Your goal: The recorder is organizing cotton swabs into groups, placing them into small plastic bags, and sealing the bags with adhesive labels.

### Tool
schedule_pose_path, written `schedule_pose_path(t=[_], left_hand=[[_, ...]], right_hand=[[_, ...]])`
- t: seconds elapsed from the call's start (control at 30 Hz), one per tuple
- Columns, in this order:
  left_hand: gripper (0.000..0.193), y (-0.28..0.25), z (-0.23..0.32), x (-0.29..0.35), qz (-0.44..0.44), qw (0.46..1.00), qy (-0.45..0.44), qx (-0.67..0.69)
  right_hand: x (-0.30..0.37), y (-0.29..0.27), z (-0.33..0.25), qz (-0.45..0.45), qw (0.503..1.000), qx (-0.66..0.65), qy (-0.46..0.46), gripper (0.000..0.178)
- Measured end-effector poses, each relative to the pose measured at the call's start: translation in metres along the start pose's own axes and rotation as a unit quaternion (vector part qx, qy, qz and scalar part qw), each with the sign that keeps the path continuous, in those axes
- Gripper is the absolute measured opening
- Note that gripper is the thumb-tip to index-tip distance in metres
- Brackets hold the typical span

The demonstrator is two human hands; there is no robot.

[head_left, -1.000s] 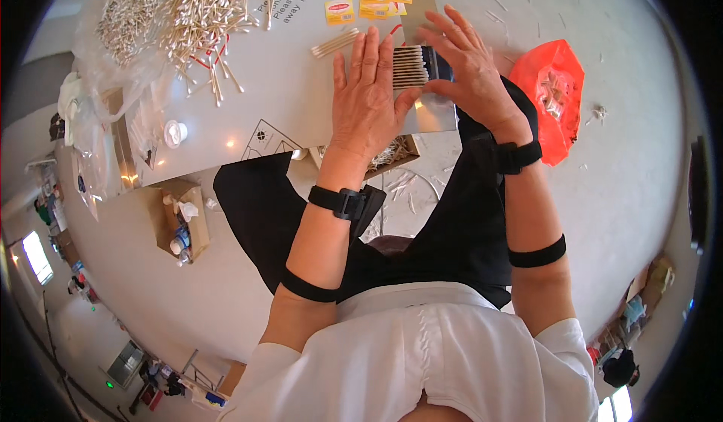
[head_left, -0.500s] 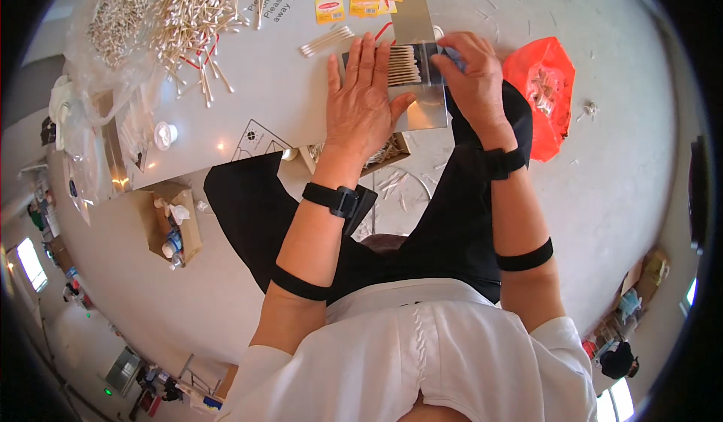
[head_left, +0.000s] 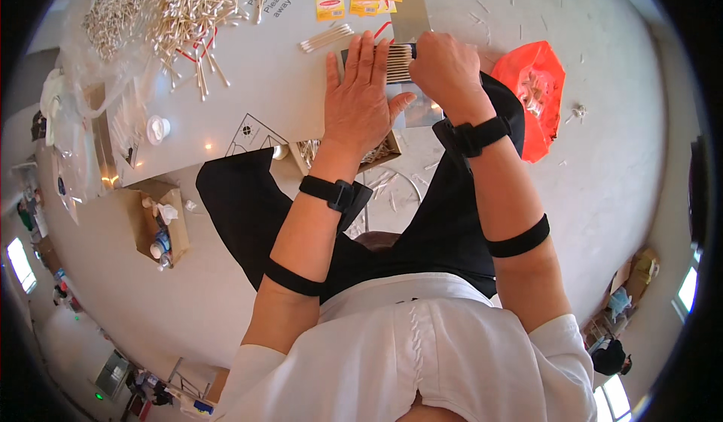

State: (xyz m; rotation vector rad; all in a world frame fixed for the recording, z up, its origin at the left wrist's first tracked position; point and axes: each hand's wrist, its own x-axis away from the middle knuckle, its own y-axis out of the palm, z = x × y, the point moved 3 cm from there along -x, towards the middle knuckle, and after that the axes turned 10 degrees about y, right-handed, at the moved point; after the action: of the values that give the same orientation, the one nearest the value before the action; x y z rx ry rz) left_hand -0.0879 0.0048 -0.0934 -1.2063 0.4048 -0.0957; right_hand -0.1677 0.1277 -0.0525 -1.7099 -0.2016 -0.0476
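A tight row of cotton swabs (head_left: 398, 63) lies side by side on a dark strip near the table's right edge. My left hand (head_left: 360, 94) rests flat over the left part of the row, with fingers stretched out and thumb apart. At the row's right end my right hand (head_left: 448, 70) is closed, knuckles up; its fingertips and anything in them are hidden. Just beyond my left fingers lies a small bunch of loose swabs (head_left: 326, 38).
A large heap of swabs (head_left: 192, 15) in clear plastic covers the table's far left. Yellow-and-red labels (head_left: 330, 7) lie at the back. A white cup (head_left: 158, 129) stands near the front edge. Right of my knee is a red bag (head_left: 553, 83); a cardboard box (head_left: 179, 234) sits on the floor.
My right hand has moved left from the table's edge onto the row's right end, and its fingers have closed. My left hand stays flat in place.
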Motion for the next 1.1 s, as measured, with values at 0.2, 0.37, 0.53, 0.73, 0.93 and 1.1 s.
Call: schedule_pose_path(t=[0.2, 0.37, 0.53, 0.73, 0.93, 1.1], left_hand=[[0.081, 0.001, 0.0, -0.003, -0.038, 0.999, 0.007, 0.012], [0.079, 0.0, 0.0, -0.004, -0.032, 0.998, 0.038, 0.024], [0.078, 0.003, 0.002, -0.008, -0.028, 0.999, 0.041, 0.017], [0.082, 0.009, 0.015, -0.014, 0.005, 1.0, 0.013, 0.027], [0.082, 0.011, 0.021, -0.016, -0.016, 0.999, 0.014, 0.027], [0.074, 0.003, 0.016, -0.022, 0.063, 0.988, -0.006, 0.143]], right_hand=[[-0.012, 0.011, 0.025, -0.049, 0.992, -0.093, 0.073, 0.028], [-0.012, 0.017, 0.039, -0.039, 0.979, -0.199, 0.027, 0.022], [-0.014, 0.017, 0.04, -0.038, 0.978, -0.203, 0.027, 0.021], [-0.012, 0.014, 0.03, -0.034, 0.983, -0.178, 0.017, 0.026], [0.022, 0.028, 0.064, 0.272, 0.73, -0.603, 0.173, 0.015], [0.048, 0.064, 0.078, 0.1, 0.534, -0.78, 0.311, 0.021]])
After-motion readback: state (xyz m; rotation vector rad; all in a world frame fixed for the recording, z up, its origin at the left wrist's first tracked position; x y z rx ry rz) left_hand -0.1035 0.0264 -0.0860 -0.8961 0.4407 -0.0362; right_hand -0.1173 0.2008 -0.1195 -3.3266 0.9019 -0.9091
